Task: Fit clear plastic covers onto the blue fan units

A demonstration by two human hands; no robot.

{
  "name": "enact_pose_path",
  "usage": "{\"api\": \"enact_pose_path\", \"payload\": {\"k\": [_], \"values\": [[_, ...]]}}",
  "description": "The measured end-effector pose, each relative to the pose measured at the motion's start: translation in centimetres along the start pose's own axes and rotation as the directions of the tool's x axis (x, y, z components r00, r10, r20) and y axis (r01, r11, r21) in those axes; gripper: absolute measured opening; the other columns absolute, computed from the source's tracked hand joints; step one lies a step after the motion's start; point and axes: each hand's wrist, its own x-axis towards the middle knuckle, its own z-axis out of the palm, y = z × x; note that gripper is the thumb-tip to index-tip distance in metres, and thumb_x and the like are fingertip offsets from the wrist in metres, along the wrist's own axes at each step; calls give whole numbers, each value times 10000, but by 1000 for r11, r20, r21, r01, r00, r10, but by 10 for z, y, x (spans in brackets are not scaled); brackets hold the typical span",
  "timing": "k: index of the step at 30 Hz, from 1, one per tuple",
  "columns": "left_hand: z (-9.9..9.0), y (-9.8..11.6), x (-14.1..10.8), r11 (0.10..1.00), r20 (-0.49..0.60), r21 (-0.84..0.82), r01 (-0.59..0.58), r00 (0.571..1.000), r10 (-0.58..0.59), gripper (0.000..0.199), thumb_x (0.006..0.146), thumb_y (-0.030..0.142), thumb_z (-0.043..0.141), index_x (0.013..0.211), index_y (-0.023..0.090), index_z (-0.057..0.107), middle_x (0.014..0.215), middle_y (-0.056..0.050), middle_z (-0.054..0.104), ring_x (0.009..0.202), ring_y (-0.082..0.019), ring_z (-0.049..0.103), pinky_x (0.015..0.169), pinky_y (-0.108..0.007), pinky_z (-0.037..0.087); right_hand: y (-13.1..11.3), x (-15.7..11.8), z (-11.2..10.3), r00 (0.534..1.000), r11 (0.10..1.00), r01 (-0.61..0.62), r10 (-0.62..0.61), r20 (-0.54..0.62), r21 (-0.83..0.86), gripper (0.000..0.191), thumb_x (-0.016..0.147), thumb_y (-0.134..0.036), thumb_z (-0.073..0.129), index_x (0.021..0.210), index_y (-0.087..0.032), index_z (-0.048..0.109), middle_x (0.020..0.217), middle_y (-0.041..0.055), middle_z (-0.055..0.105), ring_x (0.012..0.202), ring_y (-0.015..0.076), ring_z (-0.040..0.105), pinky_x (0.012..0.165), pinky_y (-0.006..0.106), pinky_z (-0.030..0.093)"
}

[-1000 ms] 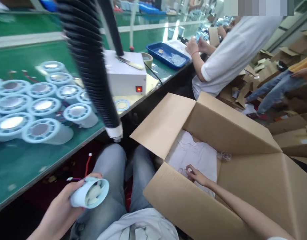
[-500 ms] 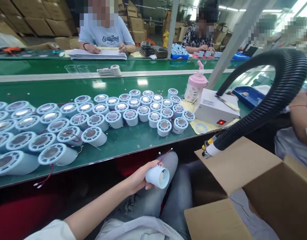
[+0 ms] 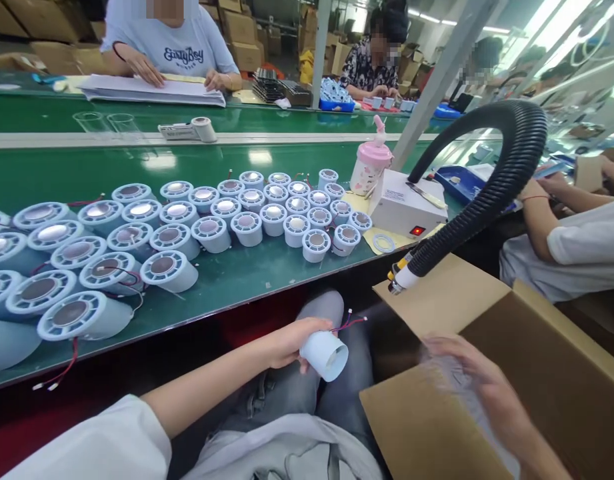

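My left hand [image 3: 291, 343] is wrapped around a pale blue plastic cylindrical housing [image 3: 319, 353] above my lap. Its hollow open end faces right and down, and thin red and dark wires with small white connectors stick out past my fingers. My right hand [image 3: 487, 380], blurred by motion, is over the open cardboard box [image 3: 551, 360], with its fingers closed on crumpled clear plastic film [image 3: 461, 387]. Rows of similar blue housings [image 3: 169, 270] stand on the green table [image 3: 237, 280], their round slotted ends facing up.
A white box with a lit red switch [image 3: 407, 207] stands at the table edge. A black flexible hose [image 3: 507, 180] arches over the cardboard box. Nearby are a pink-lidded cup [image 3: 371, 163] and a blue ring [image 3: 383, 243]. Co-workers [image 3: 169, 50] sit opposite and at right.
My right hand has come into view over the cardboard box, with clear plastic film raised at its fingers. My left hand still holds the housing, turned slightly downward. The view has shifted right.
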Motion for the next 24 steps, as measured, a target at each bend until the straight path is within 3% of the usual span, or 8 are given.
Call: {"api": "enact_pose_path", "payload": {"k": [2, 4, 8, 10, 14, 17, 21, 24], "values": [[3, 5, -3, 993, 16, 109, -43, 999, 42, 384, 803, 497, 473, 884, 135, 570, 654, 0, 534, 422, -88, 457, 287, -164, 285, -33, 25, 37, 976, 969, 158, -124, 180, -189, 419, 928, -445, 472, 1281, -238, 565, 1275, 133, 579, 1144, 308, 573, 897, 436, 532], [6, 9, -10, 970, 21, 220, -102, 995, 100, 364, 825, 471, 464, 885, 140, 603, 696, -5, 539, 458, -87, 437, 321, -174, 278, -53, 42, 70, 956, 859, 285, -227, 184, -425, 470, 875, -365, 610, 1328, -272, 532, 1231, 149, 595, 1079, 347, 583, 821, 489, 542], [8, 12, -27, 874, -28, 424, -237, 961, 274, 243, 830, 371, 543, 910, 178, 668, 882, -20, 563, 781, -148, 525, 670, -241, 446, -64, 58, 106, 965, 726, 260, -226, 136, -636, 452, 721, -227, 793, 1154, -246, 666, 1173, 159, 622, 971, 366, 599, 700, 476, 554], [8, 10, -34, 800, -43, 523, -295, 928, 371, 205, 837, 333, 564, 937, 197, 678, 935, -23, 547, 913, -174, 509, 848, -285, 407, -63, 61, 110, 970, 782, 243, -197, 142, -575, 376, 666, -175, 828, 1019, -215, 704, 1166, 151, 621, 979, 346, 601, 696, 441, 559], [7, 3, -38, 596, -17, 704, -386, 830, 557, 195, 891, 308, 513, 964, 195, 653, 924, -30, 553, 885, -169, 528, 841, -299, 406, -62, 63, 111, 984, 912, 160, -118, 130, -379, 222, 611, -87, 830, 678, -191, 646, 1157, 112, 598, 995, 308, 603, 700, 387, 541], [4, -2, -35, 589, -56, 683, -433, 772, 633, 243, 855, 354, 603, 1044, 202, 620, 982, -35, 569, 900, -166, 548, 840, -300, 432, -64, 62, 109, 990, 986, 8, 15, 137, -166, 246, 630, -139, 820, 628, -183, 578, 1134, 87, 557, 978, 273, 603, 717, 358, 516], [-2, -5, -29, 561, -5, 642, -522, 729, 684, 604, 606, 462, 818, 1136, 243, 630, 1050, -59, 528, 988, -214, 552, 895, -358, 461, -69, 60, 106, 976, 972, -183, 162, 145, 147, 194, 803, -308, 679, 674, -181, 609, 1088, 88, 522, 943, 221, 597, 770, 334, 485], [-7, -6, -27, 506, 81, 644, -574, 708, 701, 646, 548, 467, 844, 1125, 249, 654, 1214, -109, 498, 1178, -290, 489, 1002, -434, 411, -70, 57, 104, 950, 910, -305, 272, 154, 280, 256, 835, -376, 623, 684, -174, 668, 1089, 106, 540, 911, 217, 602, 729, 315, 479]]}}
